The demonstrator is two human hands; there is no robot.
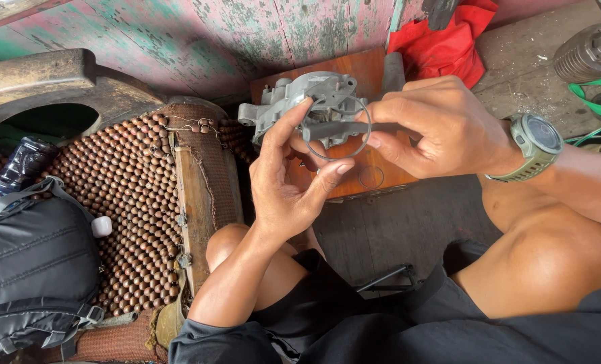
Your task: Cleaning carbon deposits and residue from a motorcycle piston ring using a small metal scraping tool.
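My left hand (283, 178) pinched a thin wire ring (334, 128), unseated, before the grey metal housing (300, 104); right hand (435, 125) gripped a dark tool (344, 128) across it.

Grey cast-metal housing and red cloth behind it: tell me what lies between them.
In the head view, the brown wooden board lies between the grey cast-metal housing and the red cloth, with a grey cylindrical piece standing there too.

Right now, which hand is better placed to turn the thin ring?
Probably the left hand: its fingertips already touch the thin ring, while the right hand grips a dark tool laid across it.
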